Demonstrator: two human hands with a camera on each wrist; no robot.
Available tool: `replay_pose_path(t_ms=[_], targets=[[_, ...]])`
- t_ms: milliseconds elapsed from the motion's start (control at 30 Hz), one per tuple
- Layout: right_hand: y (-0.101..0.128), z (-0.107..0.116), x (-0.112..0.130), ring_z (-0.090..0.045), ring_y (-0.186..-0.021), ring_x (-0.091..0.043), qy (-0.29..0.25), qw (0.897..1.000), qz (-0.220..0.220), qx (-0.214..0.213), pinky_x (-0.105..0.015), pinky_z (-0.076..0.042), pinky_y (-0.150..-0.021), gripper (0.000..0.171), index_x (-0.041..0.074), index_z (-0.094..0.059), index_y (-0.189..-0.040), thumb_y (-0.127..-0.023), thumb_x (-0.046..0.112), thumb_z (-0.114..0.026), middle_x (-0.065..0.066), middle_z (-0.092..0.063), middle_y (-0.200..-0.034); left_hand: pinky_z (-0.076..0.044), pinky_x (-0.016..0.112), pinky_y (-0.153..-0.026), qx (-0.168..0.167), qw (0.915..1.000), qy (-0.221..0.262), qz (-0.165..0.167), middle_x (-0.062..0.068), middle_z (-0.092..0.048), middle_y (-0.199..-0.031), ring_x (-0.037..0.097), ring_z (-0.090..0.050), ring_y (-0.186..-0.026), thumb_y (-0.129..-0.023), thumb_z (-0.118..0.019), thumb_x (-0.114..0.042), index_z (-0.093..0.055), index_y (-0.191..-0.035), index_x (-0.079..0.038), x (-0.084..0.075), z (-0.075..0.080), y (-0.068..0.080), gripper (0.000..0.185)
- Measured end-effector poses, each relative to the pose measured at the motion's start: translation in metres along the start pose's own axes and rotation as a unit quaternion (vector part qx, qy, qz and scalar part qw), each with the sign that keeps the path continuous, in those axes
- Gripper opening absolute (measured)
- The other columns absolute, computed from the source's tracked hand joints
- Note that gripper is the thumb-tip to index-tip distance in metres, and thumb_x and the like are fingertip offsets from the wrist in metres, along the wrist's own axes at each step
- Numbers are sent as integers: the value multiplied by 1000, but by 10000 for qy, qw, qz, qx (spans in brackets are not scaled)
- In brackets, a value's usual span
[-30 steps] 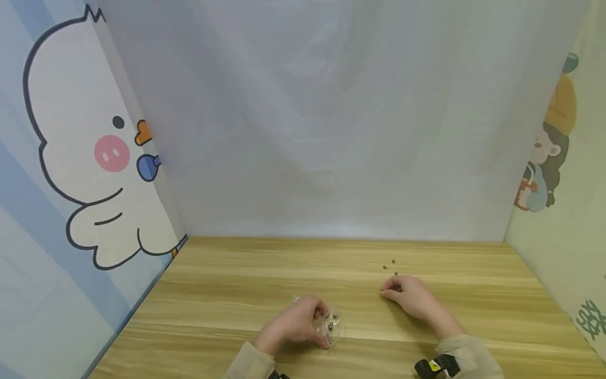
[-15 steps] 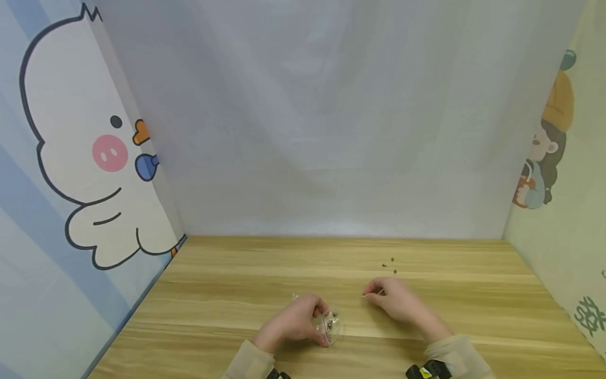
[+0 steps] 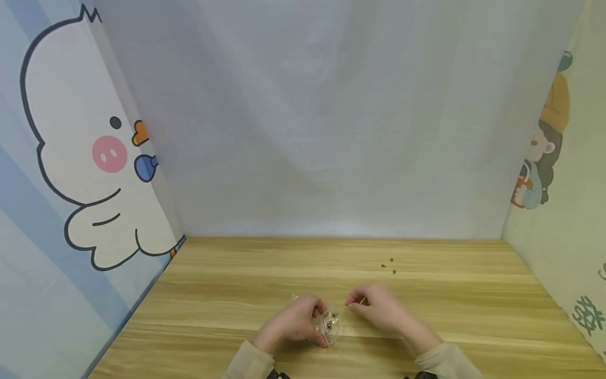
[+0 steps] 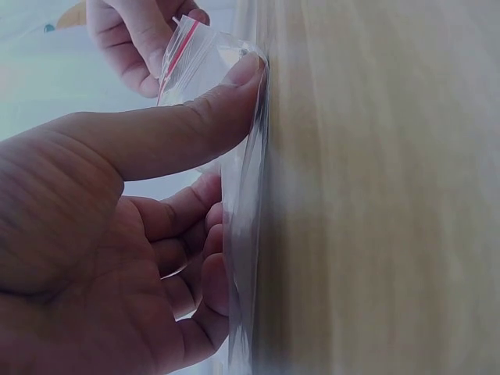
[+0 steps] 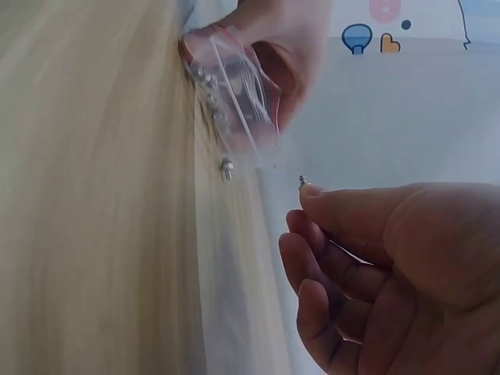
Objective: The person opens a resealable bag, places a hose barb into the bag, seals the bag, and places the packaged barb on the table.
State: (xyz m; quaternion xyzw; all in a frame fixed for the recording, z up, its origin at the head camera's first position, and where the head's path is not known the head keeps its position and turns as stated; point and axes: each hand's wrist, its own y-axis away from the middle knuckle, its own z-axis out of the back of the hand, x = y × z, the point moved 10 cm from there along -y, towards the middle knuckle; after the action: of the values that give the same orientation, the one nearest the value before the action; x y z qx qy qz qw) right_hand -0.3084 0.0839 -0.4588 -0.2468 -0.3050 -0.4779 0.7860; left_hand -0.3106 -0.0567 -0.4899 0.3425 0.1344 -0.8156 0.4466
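Note:
My left hand grips a clear zip bag between thumb and fingers, low over the table. Its seal has a red line, and the mouth is spread toward my right hand. Several small metal screws show through the plastic in the right wrist view. Thumb and forefinger of my right hand pinch one small screw, just right of the bag mouth. Another metal screw shows by the bag's edge in the right wrist view.
Farther back on the wood-grain table lie three tiny dark pieces, one of them a screw-like piece. A pale curtain closes off the back, and printed cloth panels flank both sides.
My right hand has moved left and slightly nearer, carrying the pinched screw from near the loose pieces to beside the bag. My left hand and the bag stay in place.

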Motion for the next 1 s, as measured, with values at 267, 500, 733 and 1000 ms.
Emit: replay_pose_path(t_ms=[267,500,733,1000], targets=[[-1,-11,14,-58,-74,-7,23,9996,283,-63,-26,-48,-66,6,15,-71,-92,-94,20,-69,10,-65,-84,-44,25,-77,3,10000,-15,-29,0,-52,-93,14,-50,-86,-59,-96,-13,-63,-106,-8,0,0,0,57],[-1,-18,15,-59,-74,-7,-54,9995,309,-17,-25,-49,-66,4,15,-73,-94,-93,18,-70,11,-65,-84,-44,25,-74,66,10000,7,-27,-1,-52,-92,14,-49,-85,-62,-95,-15,-64,-106,-7,0,0,0,55],[-1,-21,19,-60,-73,-6,28,9988,465,-159,-24,-50,-64,4,15,-74,-94,-93,17,-70,11,-67,-85,-43,25,-72,61,10000,-49,-40,0,-52,-91,13,-48,-83,-61,-96,-16,-64,-105,-8,1,0,-1,55],[-2,-20,20,-59,-75,-5,147,9984,452,-299,-25,-49,-66,5,14,-74,-96,-93,14,-70,12,-67,-86,-43,25,-72,50,10000,-45,-14,1,-53,-91,14,-48,-82,-60,-96,-14,-64,-104,-8,1,0,0,55]])
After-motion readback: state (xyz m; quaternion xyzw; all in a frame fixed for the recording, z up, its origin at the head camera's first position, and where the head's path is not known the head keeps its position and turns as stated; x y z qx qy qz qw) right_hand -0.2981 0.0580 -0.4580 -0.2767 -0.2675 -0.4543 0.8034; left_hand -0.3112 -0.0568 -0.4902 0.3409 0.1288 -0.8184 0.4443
